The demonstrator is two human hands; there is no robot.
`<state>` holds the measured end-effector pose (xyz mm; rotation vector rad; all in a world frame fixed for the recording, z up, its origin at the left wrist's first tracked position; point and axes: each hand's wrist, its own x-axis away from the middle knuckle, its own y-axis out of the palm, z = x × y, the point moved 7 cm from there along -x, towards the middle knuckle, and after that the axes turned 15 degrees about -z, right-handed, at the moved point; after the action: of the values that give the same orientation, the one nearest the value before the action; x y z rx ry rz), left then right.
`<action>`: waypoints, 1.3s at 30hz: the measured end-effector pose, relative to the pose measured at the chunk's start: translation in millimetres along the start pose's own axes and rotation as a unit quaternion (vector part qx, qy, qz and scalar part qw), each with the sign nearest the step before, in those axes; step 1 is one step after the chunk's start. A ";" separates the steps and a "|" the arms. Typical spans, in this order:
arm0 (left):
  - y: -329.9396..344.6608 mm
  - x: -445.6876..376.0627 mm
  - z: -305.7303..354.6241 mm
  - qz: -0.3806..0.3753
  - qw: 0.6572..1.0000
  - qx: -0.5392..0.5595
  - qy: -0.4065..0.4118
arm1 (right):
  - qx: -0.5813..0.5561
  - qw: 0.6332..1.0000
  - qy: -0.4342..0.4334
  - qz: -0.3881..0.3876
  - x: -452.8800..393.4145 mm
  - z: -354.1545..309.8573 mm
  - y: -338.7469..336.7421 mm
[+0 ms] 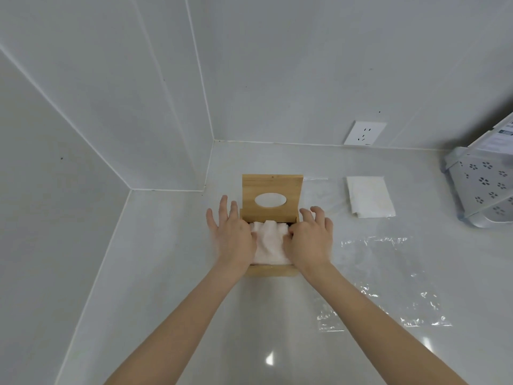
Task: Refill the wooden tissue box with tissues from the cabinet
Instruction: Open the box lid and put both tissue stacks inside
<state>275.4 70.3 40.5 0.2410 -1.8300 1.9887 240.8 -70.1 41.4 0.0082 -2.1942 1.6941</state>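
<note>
The wooden tissue box (273,269) sits on the white counter near the corner, its lid (272,190) with an oval slot standing upright at the back. A stack of white tissues (269,240) lies inside the box, its top sheet rumpled. My left hand (231,233) lies over the box's left side with fingers spread and straight, thumb side touching the tissues. My right hand (311,237) covers the right side, fingers bent over the edge, thumb pressing the tissues.
A small folded pile of white tissues (369,197) lies right of the box. Clear plastic wrapping (385,284) is spread over the counter at the right. A white perforated basket (483,187) stands at the far right. A wall socket (365,133) sits behind.
</note>
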 end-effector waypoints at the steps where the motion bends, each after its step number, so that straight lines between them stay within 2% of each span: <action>1: 1.0 -0.8 1.2 0.002 1.000 -0.015 -0.002 | 0.016 1.000 0.004 -0.012 -2.1 -1.0 2.0; 5: 6.2 -2.0 5.4 -0.005 0.996 -0.086 -0.006 | 0.099 0.991 0.031 -0.085 -9.7 -3.8 12.1; 9: 7.0 -4.0 8.8 -0.037 0.988 -0.150 -0.027 | 0.138 0.984 0.046 -0.107 -12.5 -4.5 19.3; 13: 5.5 -0.4 6.4 -0.031 0.988 -0.146 -0.036 | 0.130 0.988 0.038 -0.075 -6.7 -2.8 16.1; 19: 1.7 18.8 -3.9 0.010 0.997 -0.070 0.016 | 0.102 0.993 -0.025 0.046 14.0 4.0 -6.2; 21: 3.3 18.9 -3.4 -0.003 0.997 -0.072 0.034 | 0.080 0.996 -0.025 0.012 11.6 5.9 -4.9; 25: 13.3 7.2 2.1 -0.057 0.995 -0.083 0.023 | 0.081 0.984 0.001 -0.159 -0.3 3.7 17.3; 27: 18.7 2.8 4.3 -0.077 0.992 -0.100 0.009 | 0.105 0.976 0.014 -0.189 -2.8 2.0 24.7; 33: 19.9 -1.8 5.7 -0.092 0.978 -0.185 -0.018 | 0.207 0.961 0.025 -0.181 -3.8 -0.2 26.2; 39: 20.4 -2.0 6.6 -0.108 0.974 -0.197 -0.033 | 0.228 0.955 0.023 -0.186 -4.6 0.8 27.4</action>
<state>267.7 62.6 22.0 0.3689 -2.0934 1.4530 238.7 -64.2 14.2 0.4641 -1.5930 1.9002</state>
